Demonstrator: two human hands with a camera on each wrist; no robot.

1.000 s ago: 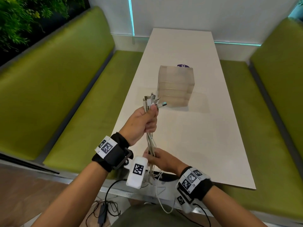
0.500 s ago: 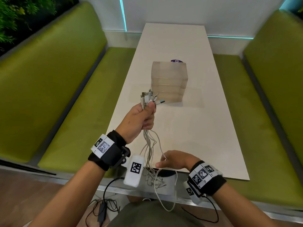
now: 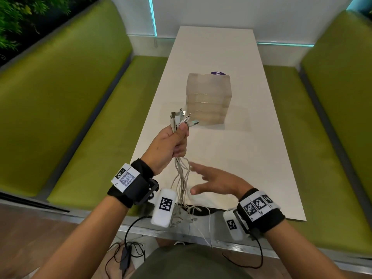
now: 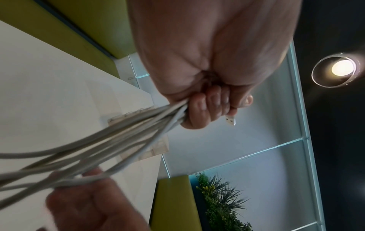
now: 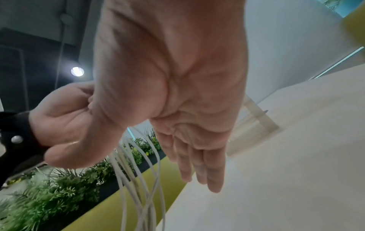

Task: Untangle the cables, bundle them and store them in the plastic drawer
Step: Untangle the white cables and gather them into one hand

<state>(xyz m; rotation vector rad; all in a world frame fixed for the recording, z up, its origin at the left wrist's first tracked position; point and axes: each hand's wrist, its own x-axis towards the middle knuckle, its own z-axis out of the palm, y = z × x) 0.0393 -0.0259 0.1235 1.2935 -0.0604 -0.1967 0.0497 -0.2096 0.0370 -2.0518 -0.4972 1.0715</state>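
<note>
The left hand (image 3: 171, 146) grips a bunch of white cables (image 3: 182, 178) in a fist, above the near left part of the worktop (image 3: 251, 150). The plugs (image 3: 181, 117) fan out above its thumb, just in front of the drawer (image 3: 209, 97); the loose ends hang down past the worktop's near edge. The right hand (image 3: 217, 182) is below and to the right of the left one, its grip open, fingers spread and holding nothing, thumb close to the hanging cables. The drawer, a clear plastic stack, stands mid-worktop, its drawers closed.
</note>
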